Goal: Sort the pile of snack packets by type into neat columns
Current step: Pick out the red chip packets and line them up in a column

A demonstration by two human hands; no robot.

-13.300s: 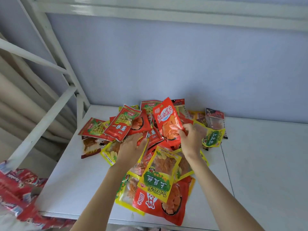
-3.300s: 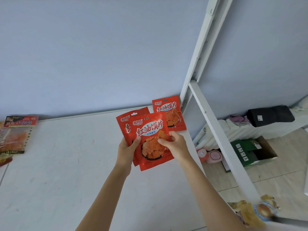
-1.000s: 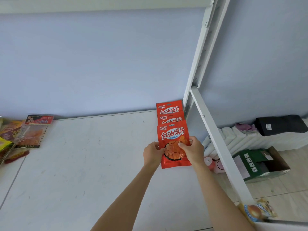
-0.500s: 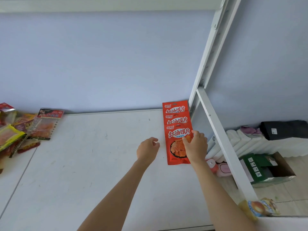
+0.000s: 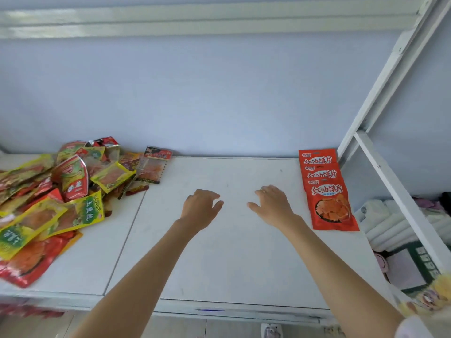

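Both hands empty, fingers loosely spread over mid-table — left hand [image 5: 201, 208], right hand [image 5: 272, 204]. The unsorted pile of snack packets [image 5: 53, 193] sits toward the table's [image 5: 219, 252] left edge, so the left hand's nearer. The red packet column [image 5: 325, 189] runs front-to-back along the right edge.
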